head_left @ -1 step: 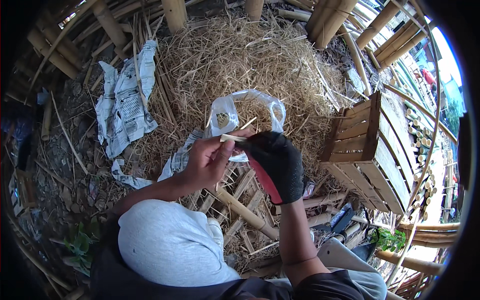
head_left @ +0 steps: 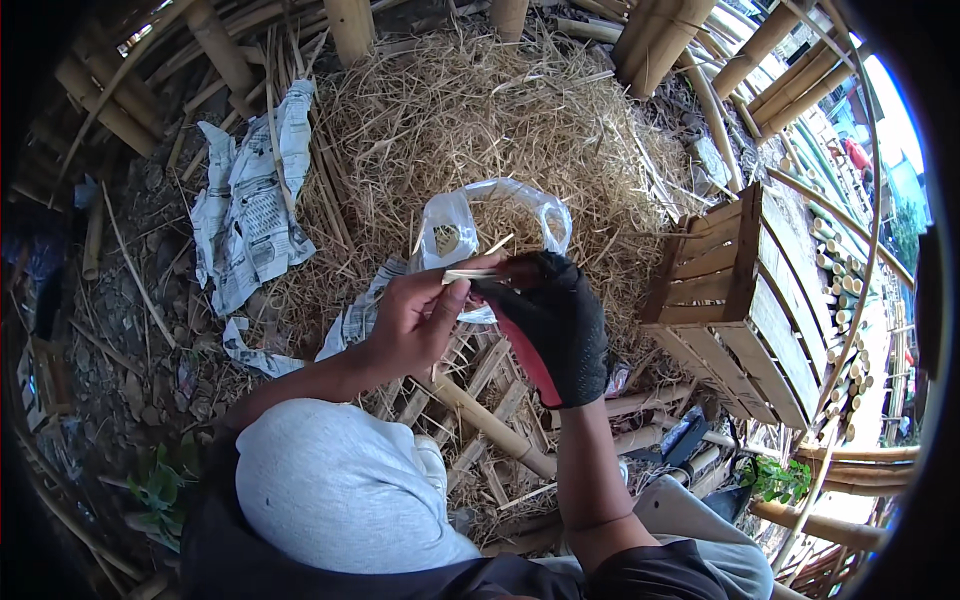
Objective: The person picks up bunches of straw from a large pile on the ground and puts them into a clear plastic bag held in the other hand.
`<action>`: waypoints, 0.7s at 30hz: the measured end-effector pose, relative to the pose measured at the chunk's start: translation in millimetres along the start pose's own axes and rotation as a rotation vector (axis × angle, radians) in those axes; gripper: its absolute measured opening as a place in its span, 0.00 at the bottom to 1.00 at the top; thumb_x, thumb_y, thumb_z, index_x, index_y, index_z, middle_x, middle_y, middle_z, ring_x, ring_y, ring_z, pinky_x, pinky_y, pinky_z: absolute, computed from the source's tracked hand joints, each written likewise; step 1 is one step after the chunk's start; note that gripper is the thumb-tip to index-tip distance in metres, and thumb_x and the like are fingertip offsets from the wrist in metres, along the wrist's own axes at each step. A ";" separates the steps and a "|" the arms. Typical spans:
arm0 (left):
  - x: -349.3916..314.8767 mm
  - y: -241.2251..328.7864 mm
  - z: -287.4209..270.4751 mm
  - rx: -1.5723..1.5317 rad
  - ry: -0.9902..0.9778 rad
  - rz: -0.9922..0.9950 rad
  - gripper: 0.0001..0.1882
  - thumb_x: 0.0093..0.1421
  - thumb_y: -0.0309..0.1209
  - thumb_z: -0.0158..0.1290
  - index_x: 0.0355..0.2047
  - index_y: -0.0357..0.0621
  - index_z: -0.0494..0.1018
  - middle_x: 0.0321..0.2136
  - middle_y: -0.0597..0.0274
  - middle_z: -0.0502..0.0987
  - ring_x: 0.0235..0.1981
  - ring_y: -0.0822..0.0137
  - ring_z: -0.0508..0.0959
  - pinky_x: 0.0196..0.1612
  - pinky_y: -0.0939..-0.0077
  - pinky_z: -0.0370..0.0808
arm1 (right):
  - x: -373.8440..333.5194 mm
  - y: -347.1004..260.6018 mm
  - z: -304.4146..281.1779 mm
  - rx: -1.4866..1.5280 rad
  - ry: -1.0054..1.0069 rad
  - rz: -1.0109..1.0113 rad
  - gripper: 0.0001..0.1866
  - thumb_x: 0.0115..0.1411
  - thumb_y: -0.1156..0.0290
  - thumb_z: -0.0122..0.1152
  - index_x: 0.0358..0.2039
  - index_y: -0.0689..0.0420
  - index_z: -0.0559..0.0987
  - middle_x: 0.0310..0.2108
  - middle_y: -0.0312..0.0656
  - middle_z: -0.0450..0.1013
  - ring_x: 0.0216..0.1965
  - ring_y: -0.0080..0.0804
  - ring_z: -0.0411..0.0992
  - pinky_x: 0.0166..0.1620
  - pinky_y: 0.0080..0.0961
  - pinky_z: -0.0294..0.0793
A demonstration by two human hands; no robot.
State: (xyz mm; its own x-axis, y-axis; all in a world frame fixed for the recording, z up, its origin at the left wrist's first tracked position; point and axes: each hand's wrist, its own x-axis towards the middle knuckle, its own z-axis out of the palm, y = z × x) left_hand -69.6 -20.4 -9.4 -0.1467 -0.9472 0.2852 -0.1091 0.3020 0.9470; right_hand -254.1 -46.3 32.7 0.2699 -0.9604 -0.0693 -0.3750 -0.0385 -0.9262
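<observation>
A short pale bamboo strip (head_left: 464, 275) is pinched between the thumb and fingers of my bare left hand (head_left: 418, 315). My right hand (head_left: 553, 325), in a black and red glove, is closed at the strip's right end. What its fingers grip is hidden by the dark glove. A thin pale stick (head_left: 497, 243) juts up just beyond the hands. Behind them lies a clear plastic bag (head_left: 552, 222) with its mouth spread open. Under my hands is a lattice of split bamboo (head_left: 490, 430).
A broad heap of dry shavings (head_left: 470, 120) spreads ahead. Torn newspaper (head_left: 255, 205) lies at left. A slatted wooden crate (head_left: 745, 300) stands at right, with cut bamboo poles (head_left: 850, 340) stacked beyond. Upright bamboo posts (head_left: 350, 30) line the far side.
My gloved right hand has turned slightly, its fingers shifting at the strip's end so that more of the fingertips shows. My left hand stays in place.
</observation>
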 end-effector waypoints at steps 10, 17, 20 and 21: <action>17.9 -12.4 -20.8 0.203 -0.054 0.353 0.20 0.69 0.38 0.52 0.55 0.38 0.74 0.53 0.51 0.70 0.57 0.58 0.71 0.52 0.64 0.71 | 6.3 16.7 -5.8 -0.661 -0.085 -0.497 0.10 0.60 0.70 0.69 0.39 0.61 0.82 0.27 0.37 0.77 0.27 0.22 0.73 0.35 0.25 0.75; 27.5 -53.0 -29.0 0.712 0.119 -0.138 0.12 0.62 0.30 0.55 0.41 0.34 0.79 0.24 0.57 0.80 0.25 0.65 0.82 0.29 0.67 0.77 | 64.4 42.9 3.4 0.311 0.543 -0.324 0.04 0.61 0.71 0.68 0.33 0.57 0.83 0.27 0.35 0.78 0.29 0.19 0.74 0.36 0.21 0.72; 23.3 -63.3 -22.7 0.199 0.269 -0.152 0.10 0.65 0.27 0.52 0.37 0.34 0.80 0.19 0.61 0.79 0.21 0.71 0.80 0.25 0.73 0.75 | 100.5 66.6 21.3 0.077 0.473 -0.588 0.09 0.57 0.73 0.69 0.39 0.53 0.83 0.33 0.40 0.81 0.33 0.31 0.79 0.40 0.27 0.76; 21.2 -64.3 -23.4 0.180 0.241 -0.141 0.13 0.69 0.25 0.47 0.47 0.35 0.78 0.21 0.63 0.78 0.23 0.77 0.78 0.26 0.79 0.74 | 110.3 75.4 22.2 -0.158 0.438 -0.624 0.09 0.57 0.72 0.68 0.39 0.52 0.83 0.33 0.41 0.81 0.33 0.35 0.79 0.39 0.30 0.77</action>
State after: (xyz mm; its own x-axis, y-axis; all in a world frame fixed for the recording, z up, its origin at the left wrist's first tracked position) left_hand -42.7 -62.5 -60.8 0.1165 -0.9728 0.2001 -0.2866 0.1599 0.9446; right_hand -232.9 -149.0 -53.0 0.1096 -0.7684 0.6305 -0.4002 -0.6148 -0.6796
